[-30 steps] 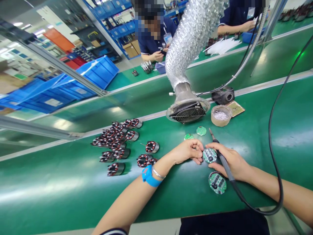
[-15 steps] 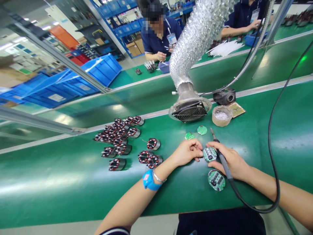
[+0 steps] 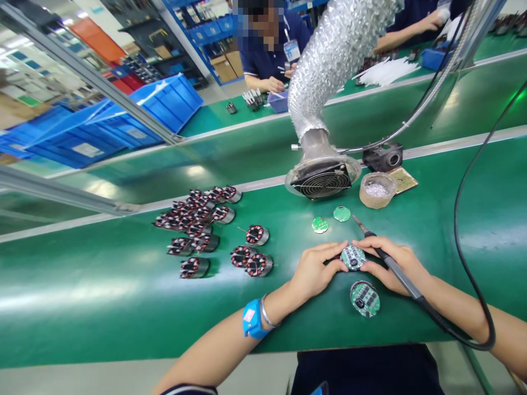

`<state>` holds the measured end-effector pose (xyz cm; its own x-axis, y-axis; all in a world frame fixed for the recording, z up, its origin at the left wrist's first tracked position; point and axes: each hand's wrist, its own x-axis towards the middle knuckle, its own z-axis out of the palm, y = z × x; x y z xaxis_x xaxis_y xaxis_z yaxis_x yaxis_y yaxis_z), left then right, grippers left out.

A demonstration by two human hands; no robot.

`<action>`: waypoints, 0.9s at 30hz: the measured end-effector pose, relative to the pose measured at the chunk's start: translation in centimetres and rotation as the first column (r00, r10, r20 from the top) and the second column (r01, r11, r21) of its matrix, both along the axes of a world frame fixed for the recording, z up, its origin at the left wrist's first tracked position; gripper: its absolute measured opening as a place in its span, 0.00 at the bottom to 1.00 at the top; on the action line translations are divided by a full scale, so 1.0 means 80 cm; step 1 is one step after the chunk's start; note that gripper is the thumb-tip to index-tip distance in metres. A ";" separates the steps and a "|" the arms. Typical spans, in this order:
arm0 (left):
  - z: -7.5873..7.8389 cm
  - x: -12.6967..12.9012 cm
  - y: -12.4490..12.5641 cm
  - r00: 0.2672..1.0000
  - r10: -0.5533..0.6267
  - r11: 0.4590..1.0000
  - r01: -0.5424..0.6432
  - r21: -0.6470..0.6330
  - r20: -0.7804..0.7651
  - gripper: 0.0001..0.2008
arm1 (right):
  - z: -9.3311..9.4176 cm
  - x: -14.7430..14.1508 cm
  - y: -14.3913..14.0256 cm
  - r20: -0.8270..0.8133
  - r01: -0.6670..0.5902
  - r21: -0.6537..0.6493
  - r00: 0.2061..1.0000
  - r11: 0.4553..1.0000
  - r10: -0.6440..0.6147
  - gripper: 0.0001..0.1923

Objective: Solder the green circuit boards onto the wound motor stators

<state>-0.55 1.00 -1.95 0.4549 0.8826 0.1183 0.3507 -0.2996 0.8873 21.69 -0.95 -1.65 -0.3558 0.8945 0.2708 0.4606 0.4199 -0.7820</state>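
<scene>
Left hand [image 3: 315, 271] and right hand [image 3: 399, 266] close on the board [image 3: 353, 257] from opposite sides, each with fingers and thumb at its rim. It is between them, above or on the bench [image 3: 123, 318]; which, I cannot tell. Across the right hand, gripped too, runs the iron [image 3: 397, 271], its tip pointing past the board, near the two discs [image 3: 320, 225] [image 3: 341, 214]. A spare [image 3: 365, 299], much like the board, lies just nearer the body, tilted.

The board looks light and stiff, with little give if bent; its small raised parts and joints seem the fragile bit, so the rim is the place to hold, face untouched. That edge is probably hard and may turn or slip under fingertips. Whatever sits beneath the face is mostly hidden, so added weight there cannot be ruled out. The iron's handle looks easy to grip; its bare metal end, perhaps hot, is best avoided.
</scene>
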 end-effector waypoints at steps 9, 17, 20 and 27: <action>0.001 -0.002 -0.005 0.999 0.010 1.000 -0.009 0.018 -0.043 0.17 | -0.009 0.001 -0.005 -0.017 0.027 0.103 1.000 0.994 -0.026 0.18; 0.005 0.008 -0.021 0.991 0.116 0.993 -0.118 -0.025 -0.068 0.17 | -0.012 -0.005 -0.009 -0.050 0.068 0.113 0.997 0.991 -0.063 0.17; 0.006 0.008 -0.023 0.994 0.094 0.995 -0.096 -0.025 -0.056 0.18 | -0.009 -0.003 -0.006 -0.053 0.052 0.087 0.997 0.995 -0.048 0.18; 0.002 0.003 -0.016 0.997 0.074 0.993 -0.074 -0.091 -0.005 0.17 | -0.007 0.000 0.000 -0.103 -0.009 -0.008 0.995 1.000 0.008 0.13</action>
